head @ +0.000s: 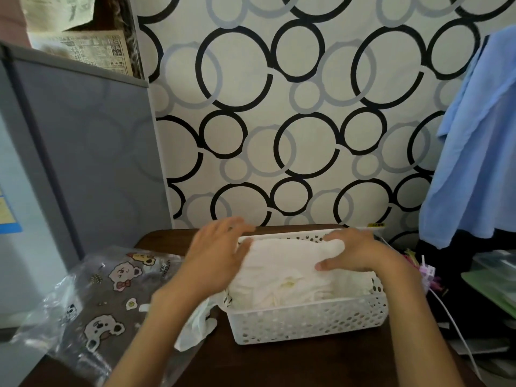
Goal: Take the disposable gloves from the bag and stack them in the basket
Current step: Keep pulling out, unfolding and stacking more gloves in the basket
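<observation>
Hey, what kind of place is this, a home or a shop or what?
Probably a room in a home: patterned wallpaper, a blue cloth hanging at the right, and a small dark wooden table with a white basket.

The perforated white plastic basket holds a pile of translucent white disposable gloves and stands on a dark brown wooden table. To its left lies a clear plastic bag with a grey-brown panel printed with cartoon bears and fried eggs. Behind them, cream wallpaper shows black and grey rings, beside a hanging light blue cloth.
</observation>
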Demonstrator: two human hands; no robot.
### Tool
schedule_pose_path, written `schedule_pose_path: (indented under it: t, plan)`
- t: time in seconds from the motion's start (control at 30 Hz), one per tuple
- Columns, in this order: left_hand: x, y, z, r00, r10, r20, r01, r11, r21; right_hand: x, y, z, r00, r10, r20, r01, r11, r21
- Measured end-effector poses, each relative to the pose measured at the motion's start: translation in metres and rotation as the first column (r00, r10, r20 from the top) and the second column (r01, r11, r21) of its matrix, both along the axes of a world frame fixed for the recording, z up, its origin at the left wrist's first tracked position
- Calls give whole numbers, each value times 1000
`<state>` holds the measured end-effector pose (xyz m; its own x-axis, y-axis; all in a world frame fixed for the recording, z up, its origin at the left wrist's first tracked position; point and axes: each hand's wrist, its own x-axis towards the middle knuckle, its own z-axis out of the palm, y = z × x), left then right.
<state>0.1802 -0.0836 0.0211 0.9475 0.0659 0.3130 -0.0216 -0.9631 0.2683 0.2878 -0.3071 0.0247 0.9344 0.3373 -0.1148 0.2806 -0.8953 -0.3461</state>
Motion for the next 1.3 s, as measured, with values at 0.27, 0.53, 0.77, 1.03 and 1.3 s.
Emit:
schedule_pose_path:
  t: [0.27, 0.53, 0.77, 1.03, 1.3]
  plan:
    - [-31, 56, -5, 847, 253, -468, -327, 941, -84, -31, 57, -6, 951, 286, 120, -310, 896, 319]
    - [-38, 55, -13, 722, 261, -641, -269, 959, 87, -49, 79, -3, 926, 306, 222, -340, 931, 135]
    - [-51, 90, 2, 803, 247, -542, -376, 916, -141, -117, 134, 1, 745, 535, 399, -538, 835, -115]
    - [-76, 117, 19, 844, 108, -525, -299, 908, -294, -114, 158, -30, 714, 497, 493, -445, 866, -230]
    - [-65, 114, 9, 878, 139, -459, -295, 911, -289, -109, 161, -19, 754, 412, 512, -545, 827, 137]
